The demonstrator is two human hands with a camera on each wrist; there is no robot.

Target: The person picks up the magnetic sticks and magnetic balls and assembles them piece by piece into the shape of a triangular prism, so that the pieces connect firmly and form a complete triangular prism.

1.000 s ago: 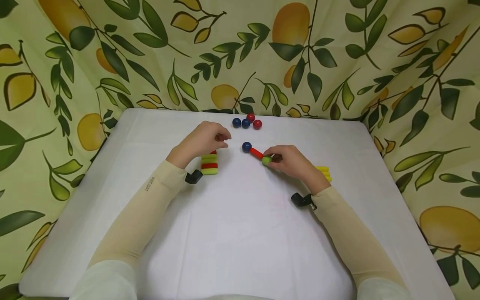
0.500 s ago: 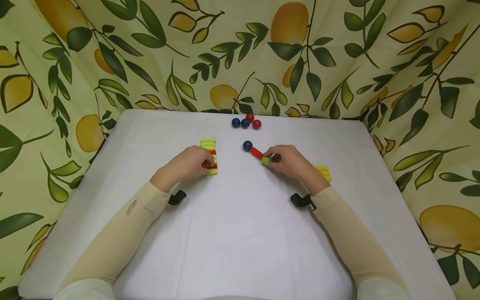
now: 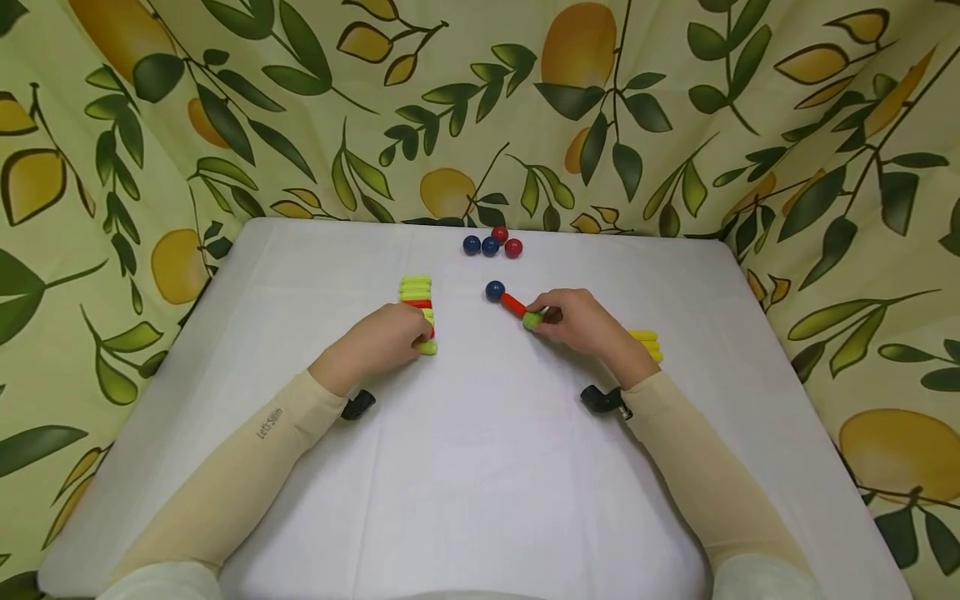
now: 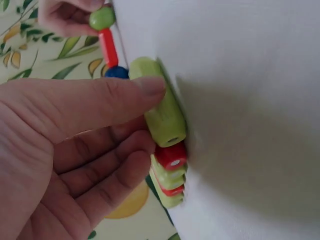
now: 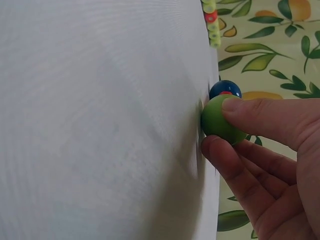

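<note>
My left hand is at the near end of a row of light green and red sticks. In the left wrist view its thumb lies on the nearest light green stick, with fingers curled behind; the index fingertip is hidden. A red stick sits right beside that one. My right hand pinches a green ball between thumb and fingers, low over the table. The ball joins one end of a red stick, whose other end meets a dark blue ball.
Two dark blue balls and two red balls lie together near the far edge of the white table. Several yellow sticks lie beside my right wrist. A fruit-patterned curtain surrounds the back and sides.
My left hand has come back from above the row's far end to its near end, and the nearest green stick has shifted slightly. The right hand keeps its hold on the green ball.
</note>
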